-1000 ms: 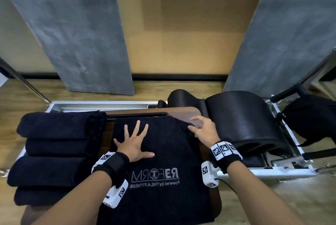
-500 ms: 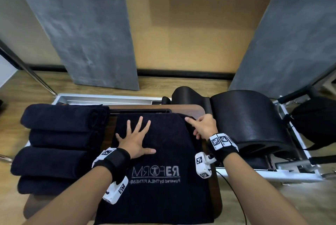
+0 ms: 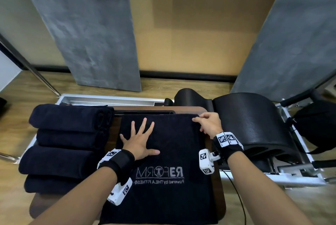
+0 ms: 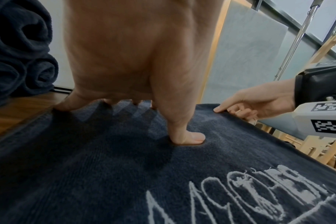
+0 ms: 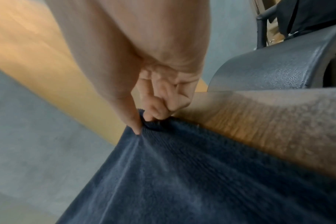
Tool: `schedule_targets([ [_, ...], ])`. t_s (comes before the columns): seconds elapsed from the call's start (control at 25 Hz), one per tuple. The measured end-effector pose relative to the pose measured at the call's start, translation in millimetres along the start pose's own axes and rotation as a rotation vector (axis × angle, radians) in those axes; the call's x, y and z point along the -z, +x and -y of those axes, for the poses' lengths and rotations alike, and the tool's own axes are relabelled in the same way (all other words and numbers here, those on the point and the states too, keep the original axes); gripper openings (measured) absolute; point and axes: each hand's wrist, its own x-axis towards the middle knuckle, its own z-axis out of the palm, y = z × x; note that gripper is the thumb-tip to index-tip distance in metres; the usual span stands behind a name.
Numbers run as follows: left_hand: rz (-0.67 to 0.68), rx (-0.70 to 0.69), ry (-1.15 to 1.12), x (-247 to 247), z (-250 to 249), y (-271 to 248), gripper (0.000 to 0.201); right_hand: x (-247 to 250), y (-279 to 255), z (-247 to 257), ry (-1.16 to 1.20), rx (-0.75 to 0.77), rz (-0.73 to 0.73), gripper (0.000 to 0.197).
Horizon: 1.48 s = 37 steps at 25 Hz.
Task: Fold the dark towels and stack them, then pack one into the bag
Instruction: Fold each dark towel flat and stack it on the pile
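A dark navy towel point(image 3: 172, 148) with white REFORM lettering lies spread flat on the wooden board point(image 3: 216, 197). My left hand point(image 3: 140, 139) presses flat on it, fingers spread, near its far left part; the thumb point(image 4: 186, 136) pushes into the pile. My right hand point(image 3: 207, 123) pinches the towel's far right corner point(image 5: 150, 125) between thumb and curled fingers. Several folded dark towels point(image 3: 69, 143) are stacked to the left of the board. A black bag point(image 3: 316, 126) hangs at the far right.
A black padded arc barrel point(image 3: 254, 123) stands right of the board, close to my right hand. Silver metal rails point(image 3: 109, 99) run behind the board, and a white frame point(image 3: 272, 175) sits lower right. Wooden floor and grey wall panels lie beyond.
My right hand has drawn the towel's far right corner outward to the right, flattening that edge. The left hand has stayed pressed on the towel. The head view has tilted slightly.
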Motion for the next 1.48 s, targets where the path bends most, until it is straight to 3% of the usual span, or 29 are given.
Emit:
schedule_targets([
  [0.2,-0.008,-0.012,-0.019,-1,2,2,0.122,4,-6,1,0.361,-0.060,0.074,0.025],
  [0.32,-0.016,-0.017,-0.027,-2,2,2,0.122,11,-2,0,0.698,-0.133,-0.072,0.035],
  [0.4,-0.022,-0.021,-0.029,-3,3,3,0.122,12,-1,-2,0.732,-0.128,-0.227,0.028],
  [0.48,-0.030,-0.024,-0.032,-5,4,4,0.122,11,-3,-3,0.664,-0.093,-0.346,0.023],
  [0.52,-0.032,-0.024,-0.032,-5,4,4,0.122,11,-5,-4,0.640,-0.073,-0.338,0.023],
  [0.68,-0.048,-0.030,-0.043,-4,5,2,0.122,12,-28,-9,0.496,-0.034,0.058,0.013],
  [0.76,-0.127,-0.054,-0.041,-10,8,-7,0.114,8,-47,-17,0.380,-0.015,0.141,0.011],
  [0.92,-0.355,-0.160,-0.004,-47,21,-43,0.080,6,-98,-42,0.194,0.201,0.059,0.009],
  [1.08,-0.461,-0.289,-0.042,-95,39,-89,0.062,3,-159,-74,-0.095,0.419,0.086,0.023],
  [1.2,-0.640,-0.410,-0.061,-130,54,-128,0.049,1,-206,-104,-0.263,0.521,0.121,0.021],
  [1.24,-0.670,-0.419,-0.055,-140,59,-140,0.051,1,-220,-113,-0.304,0.551,0.159,0.030],
  [1.36,-0.595,-0.391,-0.038,-158,69,-168,0.079,1,-248,-138,-0.536,0.638,0.327,0.088],
  [1.4,-0.557,-0.390,-0.015,-159,73,-172,0.083,0,-251,-146,-0.689,0.684,0.347,0.098],
  [1.48,-0.513,-0.404,0.014,-161,81,-182,0.076,1,-257,-158,-0.905,0.743,0.301,0.100],
])
